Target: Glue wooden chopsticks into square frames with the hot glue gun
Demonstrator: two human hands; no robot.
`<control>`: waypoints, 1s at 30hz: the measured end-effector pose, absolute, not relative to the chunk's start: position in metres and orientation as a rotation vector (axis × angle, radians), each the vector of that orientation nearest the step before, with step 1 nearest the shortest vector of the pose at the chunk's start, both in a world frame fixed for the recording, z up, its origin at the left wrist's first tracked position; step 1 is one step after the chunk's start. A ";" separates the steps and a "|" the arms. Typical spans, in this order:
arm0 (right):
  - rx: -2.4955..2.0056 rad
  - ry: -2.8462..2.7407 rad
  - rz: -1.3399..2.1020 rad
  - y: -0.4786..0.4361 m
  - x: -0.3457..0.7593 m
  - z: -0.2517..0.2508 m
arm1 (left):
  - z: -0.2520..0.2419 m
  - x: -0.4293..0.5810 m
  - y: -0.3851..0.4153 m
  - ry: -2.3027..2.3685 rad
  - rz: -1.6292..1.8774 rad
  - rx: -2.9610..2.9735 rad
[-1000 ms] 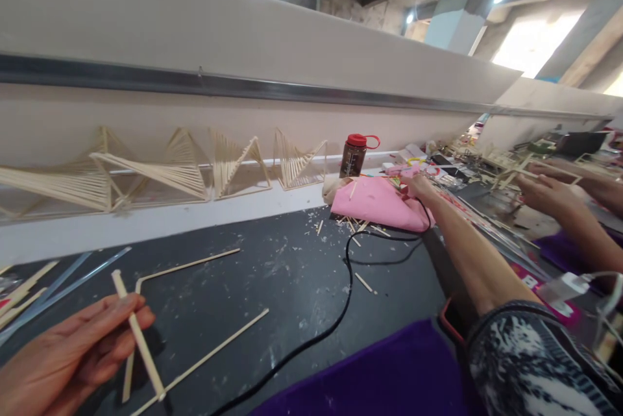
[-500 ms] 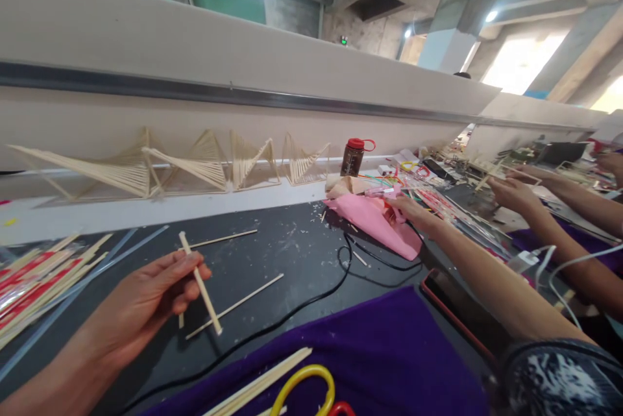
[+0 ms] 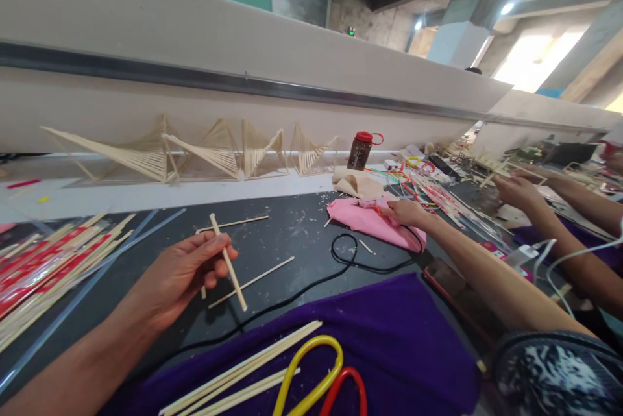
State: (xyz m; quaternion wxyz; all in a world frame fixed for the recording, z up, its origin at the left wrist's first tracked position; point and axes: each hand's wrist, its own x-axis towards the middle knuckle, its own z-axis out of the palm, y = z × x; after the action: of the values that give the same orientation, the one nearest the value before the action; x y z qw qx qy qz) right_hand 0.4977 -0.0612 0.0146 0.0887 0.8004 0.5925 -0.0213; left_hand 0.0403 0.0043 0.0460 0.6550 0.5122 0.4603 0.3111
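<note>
My left hand [image 3: 182, 273] pinches a short wooden stick [image 3: 228, 271] between thumb and fingers and holds it slanted just above the black tabletop [image 3: 302, 241]. Two loose sticks [image 3: 253, 282] lie on the table beside it. My right arm is stretched far out, and my right hand [image 3: 403, 211] rests with curled fingers on a pink cloth [image 3: 363, 221]. What it grips is hidden. A black cable [image 3: 350, 260] loops across the table and runs up to that hand.
Several stick models [image 3: 219, 150] line the white ledge, with a brown red-capped bottle [image 3: 359, 150] beyond them. Wrapped sticks [image 3: 48, 260] lie at the left. A purple cloth [image 3: 399, 351] in front carries long sticks [image 3: 243, 380] and yellow and red loops [image 3: 314, 377]. Another person's hands [image 3: 518, 190] work at the right.
My left hand with its stick now shows further right and higher in the picture as the view dropped. My right hand stays on the pink cloth, now nearer its near edge.
</note>
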 end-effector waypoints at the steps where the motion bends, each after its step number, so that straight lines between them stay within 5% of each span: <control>1: 2.380 1.728 -0.046 -0.062 0.497 0.014 | 0.047 0.041 0.003 1.044 0.707 1.161; 10: 2.453 1.634 0.127 -0.073 0.466 0.042 | 0.044 0.043 -0.001 0.977 0.710 1.162; 14: 2.484 2.029 0.130 -0.080 0.402 0.064 | 0.047 0.046 -0.003 0.956 0.716 1.131; 18: 2.226 2.881 -0.821 -0.082 0.303 0.060 | 0.055 0.049 -0.010 0.931 0.726 1.142; 24: 1.978 2.687 -2.297 -0.067 0.207 0.030 | 0.055 0.048 -0.021 0.893 0.784 1.155; 30: 2.043 2.456 -2.650 -0.063 0.195 0.025 | 0.045 0.054 -0.021 0.813 0.863 1.188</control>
State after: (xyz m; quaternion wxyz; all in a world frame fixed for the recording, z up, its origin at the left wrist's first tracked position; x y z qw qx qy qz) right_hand 0.1955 -0.0628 0.0253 -0.4832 0.4310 0.5180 -0.5589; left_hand 0.0541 -0.0205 0.0446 0.6682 0.5265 0.3603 0.3827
